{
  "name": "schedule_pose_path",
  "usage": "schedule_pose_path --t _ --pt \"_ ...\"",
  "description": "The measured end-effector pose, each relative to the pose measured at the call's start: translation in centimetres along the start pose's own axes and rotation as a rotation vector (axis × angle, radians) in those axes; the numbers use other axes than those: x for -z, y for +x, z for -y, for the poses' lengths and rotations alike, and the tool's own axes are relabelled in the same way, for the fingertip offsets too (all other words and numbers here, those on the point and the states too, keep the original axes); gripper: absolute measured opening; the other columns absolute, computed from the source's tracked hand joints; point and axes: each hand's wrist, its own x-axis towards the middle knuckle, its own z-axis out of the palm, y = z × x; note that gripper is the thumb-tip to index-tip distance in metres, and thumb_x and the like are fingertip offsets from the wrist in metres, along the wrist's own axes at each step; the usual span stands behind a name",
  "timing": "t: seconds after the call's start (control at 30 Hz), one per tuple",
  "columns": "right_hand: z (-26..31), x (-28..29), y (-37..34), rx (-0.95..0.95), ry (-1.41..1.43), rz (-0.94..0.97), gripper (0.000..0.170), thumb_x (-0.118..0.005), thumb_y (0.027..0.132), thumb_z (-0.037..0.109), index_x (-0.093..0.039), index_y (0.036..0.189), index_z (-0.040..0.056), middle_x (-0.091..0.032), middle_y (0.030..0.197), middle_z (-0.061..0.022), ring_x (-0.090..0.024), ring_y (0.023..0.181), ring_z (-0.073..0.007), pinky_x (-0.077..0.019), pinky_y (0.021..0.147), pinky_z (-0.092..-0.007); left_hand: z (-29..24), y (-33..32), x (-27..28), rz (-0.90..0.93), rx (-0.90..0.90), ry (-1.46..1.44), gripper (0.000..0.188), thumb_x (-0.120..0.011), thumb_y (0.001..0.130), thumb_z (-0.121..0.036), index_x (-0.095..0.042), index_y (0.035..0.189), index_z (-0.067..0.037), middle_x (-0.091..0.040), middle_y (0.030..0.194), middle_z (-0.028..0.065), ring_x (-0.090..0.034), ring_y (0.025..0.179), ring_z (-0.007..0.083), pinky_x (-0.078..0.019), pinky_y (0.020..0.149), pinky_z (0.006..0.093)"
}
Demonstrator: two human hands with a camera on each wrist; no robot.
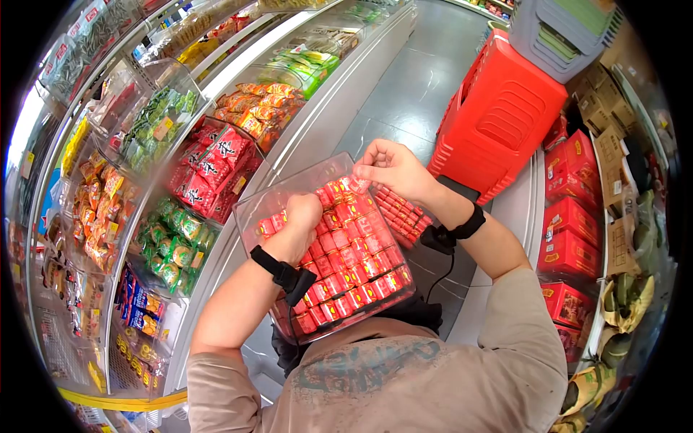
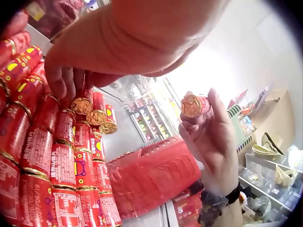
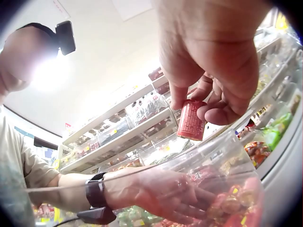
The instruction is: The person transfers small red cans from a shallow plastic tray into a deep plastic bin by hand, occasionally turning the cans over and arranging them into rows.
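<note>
A clear plastic bin (image 1: 249, 209) tilts against the person's front, packed with short red candy rolls (image 1: 339, 252) in rows. The rolls have gold foil ends. Inside the bin, my left hand (image 1: 303, 216) reaches down over the top rows. Its fingers bend beside a gold-ended roll (image 2: 81, 105) that stands a little proud. Above the bin's far right corner, my right hand (image 1: 393, 169) pinches a single red candy roll (image 3: 191, 120) between thumb and fingers. In the left wrist view this roll (image 2: 195, 106) shows its crimped gold end.
Candy shelves run along the left, with red bags (image 1: 216, 166), green packets (image 1: 180, 234) and orange packets (image 1: 263, 105) in clear bins. A red plastic crate (image 1: 498, 108) stands ahead on the right, grey baskets (image 1: 563, 32) on top. Red boxes (image 1: 570, 231) line the right shelf.
</note>
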Motion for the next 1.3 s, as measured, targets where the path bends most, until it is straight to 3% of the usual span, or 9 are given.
schedule_pose_path --t 0.2,0.3,0.43,0.53,0.63,0.83,1.13,1.23,1.3 --pt "0.3 -0.8 0.5 0.032 0.056 0.084 0.017 -0.070 0.089 0.005 -0.054 0.092 -0.0001 -0.066 0.090 -0.0087 -0.066 0.078 -0.0137 -0.0534 0.070 -0.0265 0.0 0.9 0.0 -0.012 0.012 0.005 0.027 -0.041 0.086 -0.006 -0.063 0.092 0.008 -0.063 0.089 0.0160 -0.063 0.072 0.0254 -0.0532 0.059 0.0450" --pt "0.7 -1.7 1.4 -0.079 -0.160 0.108 0.018 -0.073 0.086 0.005 -0.055 0.090 0.0001 -0.067 0.086 -0.0077 -0.066 0.075 -0.0135 -0.0526 0.069 -0.0263 -0.4 0.5 0.1 0.056 0.046 -0.068 0.026 -0.041 0.090 -0.016 -0.061 0.088 0.001 -0.061 0.083 0.0106 -0.058 0.066 0.0211 -0.0510 0.058 0.0387" --pt "1.0 -2.9 3.3 -0.133 -0.623 -0.027 0.034 -0.079 0.079 0.029 -0.062 0.083 -0.0003 -0.067 0.071 -0.0123 -0.068 0.069 -0.0211 -0.0520 0.062 -0.0346 -4.3 -4.3 -0.7 0.107 0.117 -0.164 0.032 -0.039 0.093 -0.033 -0.057 0.093 -0.006 -0.061 0.081 0.0065 -0.053 0.067 0.0162 -0.0442 0.064 0.0300" --pt "3.5 -4.1 3.3 -0.136 -0.819 -0.004 0.038 -0.076 0.082 0.034 -0.059 0.078 0.0003 -0.067 0.073 -0.0158 -0.068 0.071 -0.0203 -0.0528 0.063 -0.0346 -4.3 -3.9 -0.5 0.118 0.129 -0.163 0.037 -0.037 0.092 -0.038 -0.055 0.098 -0.007 -0.061 0.081 0.0058 -0.052 0.069 0.0162 -0.0431 0.070 0.0312" --pt "1.8 -4.8 4.3 -0.054 -0.944 0.008 0.040 -0.076 0.081 0.037 -0.061 0.080 0.0000 -0.067 0.075 -0.0181 -0.068 0.073 -0.0292 -0.0527 0.066 -0.0397 -4.4 -4.0 0.0 0.160 0.102 -0.130 0.040 -0.035 0.091 -0.040 -0.054 0.099 -0.006 -0.062 0.082 0.0063 -0.052 0.071 0.0174 -0.0432 0.073 0.0326" --pt "0.8 -5.6 5.2 -0.046 -0.914 0.072 0.035 -0.072 0.083 0.034 -0.066 0.088 0.0000 -0.067 0.086 -0.0216 -0.067 0.085 -0.0379 -0.0525 0.075 -0.0443 -4.3 -3.7 0.8 0.159 0.149 -0.204 0.034 -0.036 0.087 -0.034 -0.054 0.095 -0.006 -0.061 0.084 0.0081 -0.053 0.076 0.0196 -0.0421 0.074 0.0321" --pt "-0.4 -5.2 5.5 -0.013 -0.922 0.037 0.025 -0.068 0.085 0.028 -0.071 0.088 0.0032 -0.069 0.084 -0.0207 -0.067 0.084 -0.0385 -0.0529 0.075 -0.0443 -3.8 -3.6 0.5 0.257 0.078 -0.108 0.019 -0.049 0.085 -0.021 -0.062 0.090 -0.008 -0.062 0.085 0.0043 -0.054 0.074 0.0154 -0.0427 0.068 0.0278" --pt "-0.5 -5.1 5.3 0.009 -0.866 0.000 0.026 -0.068 0.085 0.028 -0.072 0.088 0.0028 -0.069 0.084 -0.0205 -0.067 0.083 -0.0379 -0.0530 0.075 -0.0441 -3.9 -4.3 0.1 0.220 0.064 -0.133 0.019 -0.049 0.089 -0.019 -0.063 0.093 -0.007 -0.061 0.085 0.0030 -0.055 0.076 0.0136 -0.0450 0.066 0.0294" --pt "0.3 -4.8 4.6 0.051 -0.815 -0.016 0.028 -0.068 0.088 0.029 -0.068 0.088 0.0007 -0.069 0.080 -0.0149 -0.068 0.076 -0.0276 -0.0538 0.070 -0.0387 -3.7 -4.4 0.2 0.163 0.088 -0.142 0.017 -0.049 0.091 -0.015 -0.063 0.092 -0.006 -0.061 0.084 0.0030 -0.056 0.074 0.0139 -0.0466 0.063 0.0315"
